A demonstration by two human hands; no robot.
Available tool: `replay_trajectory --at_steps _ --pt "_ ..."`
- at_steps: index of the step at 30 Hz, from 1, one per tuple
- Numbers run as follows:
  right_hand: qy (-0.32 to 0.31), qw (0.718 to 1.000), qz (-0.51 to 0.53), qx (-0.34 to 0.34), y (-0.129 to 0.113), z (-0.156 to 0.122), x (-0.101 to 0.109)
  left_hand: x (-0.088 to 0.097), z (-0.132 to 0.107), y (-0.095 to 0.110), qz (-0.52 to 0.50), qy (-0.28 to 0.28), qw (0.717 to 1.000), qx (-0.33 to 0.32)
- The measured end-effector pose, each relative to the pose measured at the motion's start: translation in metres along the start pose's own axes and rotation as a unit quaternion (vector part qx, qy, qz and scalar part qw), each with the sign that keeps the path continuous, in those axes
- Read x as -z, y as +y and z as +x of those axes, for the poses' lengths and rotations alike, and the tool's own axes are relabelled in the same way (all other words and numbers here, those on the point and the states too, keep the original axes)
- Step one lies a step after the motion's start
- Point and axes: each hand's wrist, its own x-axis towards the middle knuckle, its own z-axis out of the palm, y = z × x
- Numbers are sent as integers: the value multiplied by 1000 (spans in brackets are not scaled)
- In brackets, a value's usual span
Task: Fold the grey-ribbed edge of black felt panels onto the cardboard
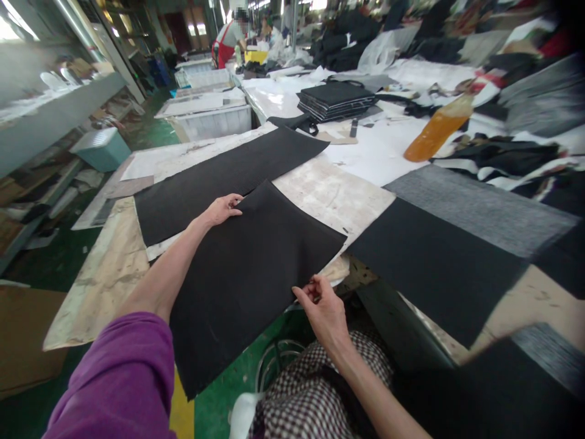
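1. The left hand (222, 209) grasped the far left edge of a smooth, black, four-cornered flexible sheet (247, 268); the right hand (326, 308) pinched its near right edge between thumb and fingers.
2. That sheet lay partly over the pale, stained table (338, 189), its near left corner hanging past the edge, just beside a long black flat panel (219, 177) farther left.
3. The step in hand seemed to be two-handed positioning.
4. Any further shift likely called for both grips moving together.

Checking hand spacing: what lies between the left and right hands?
Only the black sheet, spanning from the left hand to the right hand; nothing shows on top of it. Head view.
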Motion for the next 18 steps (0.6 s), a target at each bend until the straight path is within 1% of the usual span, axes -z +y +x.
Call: replay_trajectory --at_steps 6,18 --pt "-5 1000 16 -8 4 1 1 1 -2 0 -1 -1 1000 9" --pt "-6 1000 15 -1 8 3 0 2 -7 4 9 2 1000 13"
